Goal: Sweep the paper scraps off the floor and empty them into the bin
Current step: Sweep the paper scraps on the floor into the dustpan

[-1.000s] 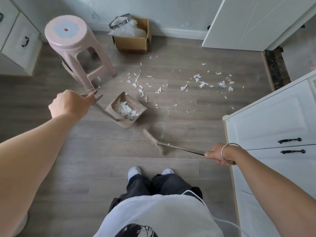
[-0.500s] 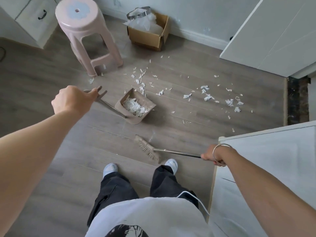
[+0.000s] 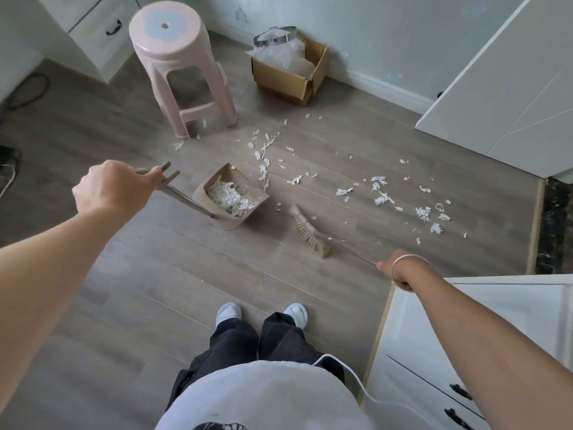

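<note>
Head view: left hand grips the dustpan handle, mouth facing loose scraps to catch them.
Broom: right hand curls its fingers round the handle, bristles on floor beside dustpan.
Scraps: some in dustpan, most scattered, bin beyond.

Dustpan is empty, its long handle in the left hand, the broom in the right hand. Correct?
Not empty: the head view shows a pile of paper scraps lying in the dustpan. The rest holds: the left hand grips its long handle, and the right hand holds the broom.
</note>
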The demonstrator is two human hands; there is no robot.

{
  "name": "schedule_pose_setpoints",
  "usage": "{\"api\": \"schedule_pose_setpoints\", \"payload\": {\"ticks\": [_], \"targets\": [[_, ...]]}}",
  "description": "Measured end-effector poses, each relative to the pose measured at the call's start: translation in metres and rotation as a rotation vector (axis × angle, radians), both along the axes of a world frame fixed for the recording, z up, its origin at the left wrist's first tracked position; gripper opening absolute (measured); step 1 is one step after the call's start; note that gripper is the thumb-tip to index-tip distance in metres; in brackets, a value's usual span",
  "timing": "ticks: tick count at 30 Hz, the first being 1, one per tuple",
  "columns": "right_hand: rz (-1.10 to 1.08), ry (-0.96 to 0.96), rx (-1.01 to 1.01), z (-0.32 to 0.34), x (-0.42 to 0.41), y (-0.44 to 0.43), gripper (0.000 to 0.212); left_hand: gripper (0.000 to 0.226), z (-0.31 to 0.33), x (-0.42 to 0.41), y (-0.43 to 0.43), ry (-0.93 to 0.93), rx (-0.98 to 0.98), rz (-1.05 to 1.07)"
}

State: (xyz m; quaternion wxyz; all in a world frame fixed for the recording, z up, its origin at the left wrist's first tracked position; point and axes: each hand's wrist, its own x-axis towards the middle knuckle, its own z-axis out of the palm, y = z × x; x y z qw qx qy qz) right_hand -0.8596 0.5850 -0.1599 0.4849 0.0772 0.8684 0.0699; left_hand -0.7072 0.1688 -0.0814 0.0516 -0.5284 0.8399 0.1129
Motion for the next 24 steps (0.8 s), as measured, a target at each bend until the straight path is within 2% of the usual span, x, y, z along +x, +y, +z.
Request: {"api": "schedule_pose_setpoints", "payload": {"ticks": [2,7,13,18,24], "targets": [[0.038,-0.013,-0.026,0.000,-0.013,0.009,0.045,0.058,0.003,0.003,-0.003,-0.006,-0.011,0.012],[0.072,-0.005,-0.066,0.014,-0.032,0.014,0.039,0.056,0.010,0.015,-0.011,-0.002,-0.021,0.053],[0.112,-0.191,-0.123,-0.002,-0.011,-0.007,0.032,0.063,0.010,0.032,-0.020,0.022,-0.049,0.113],[0.152,-0.285,-0.123,-0.032,0.024,-0.034,0.034,0.062,0.007,0.045,-0.030,0.017,-0.052,0.163],[0.158,-0.168,-0.087,-0.038,0.033,-0.059,0.038,0.062,0.007,0.052,-0.031,0.001,-0.026,0.197]]}}
